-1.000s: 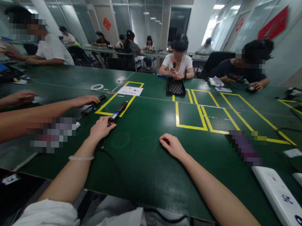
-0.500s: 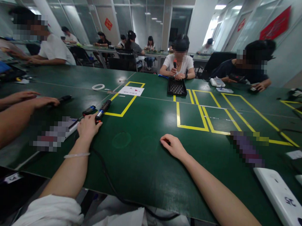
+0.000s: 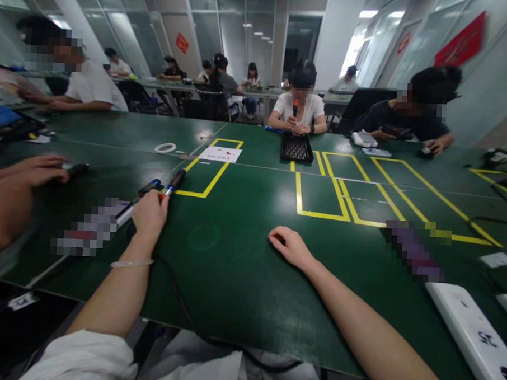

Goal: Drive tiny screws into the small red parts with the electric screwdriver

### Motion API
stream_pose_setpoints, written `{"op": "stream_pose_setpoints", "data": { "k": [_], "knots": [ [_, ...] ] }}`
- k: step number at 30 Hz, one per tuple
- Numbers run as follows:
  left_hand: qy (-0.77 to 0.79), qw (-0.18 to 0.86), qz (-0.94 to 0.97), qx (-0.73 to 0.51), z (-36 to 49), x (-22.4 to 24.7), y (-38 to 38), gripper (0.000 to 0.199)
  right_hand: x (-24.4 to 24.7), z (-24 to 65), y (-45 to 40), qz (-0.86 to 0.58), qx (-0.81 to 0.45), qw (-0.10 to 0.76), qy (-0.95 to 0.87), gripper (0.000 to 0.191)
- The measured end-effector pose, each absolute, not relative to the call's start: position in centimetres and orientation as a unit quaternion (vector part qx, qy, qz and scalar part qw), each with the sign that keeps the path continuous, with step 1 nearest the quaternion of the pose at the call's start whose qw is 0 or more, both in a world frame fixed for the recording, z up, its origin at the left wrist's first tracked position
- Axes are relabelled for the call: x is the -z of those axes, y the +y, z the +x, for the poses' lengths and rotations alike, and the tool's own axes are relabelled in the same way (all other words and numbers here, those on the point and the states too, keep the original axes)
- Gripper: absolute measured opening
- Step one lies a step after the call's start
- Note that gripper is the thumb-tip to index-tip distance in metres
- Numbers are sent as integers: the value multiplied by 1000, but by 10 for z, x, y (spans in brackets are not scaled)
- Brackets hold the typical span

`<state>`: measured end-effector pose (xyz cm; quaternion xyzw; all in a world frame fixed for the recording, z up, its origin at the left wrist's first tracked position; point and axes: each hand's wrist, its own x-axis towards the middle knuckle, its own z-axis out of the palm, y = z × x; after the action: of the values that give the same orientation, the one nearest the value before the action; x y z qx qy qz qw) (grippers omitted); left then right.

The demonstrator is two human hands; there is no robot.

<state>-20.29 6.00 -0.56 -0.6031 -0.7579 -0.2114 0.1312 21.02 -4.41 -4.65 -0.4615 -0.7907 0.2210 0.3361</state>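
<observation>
My left hand (image 3: 150, 218) is closed around the near end of a black-and-blue cylindrical tool (image 3: 177, 181) with a silver band and a bit of orange. The tool lies low over the green table, pointing away from me. A second tool of similar look (image 3: 149, 187) is just left of it, partly hidden by my hand. My right hand (image 3: 289, 245) rests on the table with its fingers loosely curled in, and nothing shows in them.
A phone (image 3: 94, 228) lies left of my left hand; a power bank (image 3: 469, 334) and another phone (image 3: 414, 250) are on the right. Yellow tape (image 3: 323, 215) marks the green table (image 3: 240, 301). A co-worker's hand (image 3: 44, 169) is at the left. Opposite, a person works over a black tray (image 3: 297, 148).
My left hand has turned a little on the tool, and its fingers show less. At the left, the co-worker's hands have drawn back with a dark object. My right hand has stayed still.
</observation>
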Motion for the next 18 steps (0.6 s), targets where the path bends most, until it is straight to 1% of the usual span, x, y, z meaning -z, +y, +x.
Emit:
{"op": "stream_pose_setpoints", "data": {
  "k": [2,3,5,8,11,12,13,16,17,18],
  "knots": [
    [-730,100,-622,265,-187,2,57,38,46,210,-44,-463,-221,335,-790,11],
    [-705,64,-645,287,-176,0,56,38,45,210,-44,-464,-221,334,-790,11],
    [-639,-41,-703,311,-148,-5,51,36,45,210,-44,-465,-220,332,-791,13],
    [-537,-217,-763,285,-99,-13,40,39,45,210,-44,-461,-221,328,-794,16],
    [-423,-364,-799,221,-50,-22,25,41,46,210,-45,-467,-239,335,-783,10],
    [-400,-392,-802,207,-36,-23,20,42,46,210,-45,-469,-249,342,-775,8],
    [-383,-409,-805,195,-23,-23,16,44,47,210,-46,-467,-261,352,-768,12],
    [-345,-443,-810,168,3,-17,5,50,48,210,-46,-455,-284,375,-756,36],
    [-333,-453,-810,166,8,-12,3,51,48,209,-46,-451,-286,375,-758,39],
    [-324,-461,-809,168,11,-8,2,52,48,209,-46,-449,-283,374,-760,38]
  ]
}}
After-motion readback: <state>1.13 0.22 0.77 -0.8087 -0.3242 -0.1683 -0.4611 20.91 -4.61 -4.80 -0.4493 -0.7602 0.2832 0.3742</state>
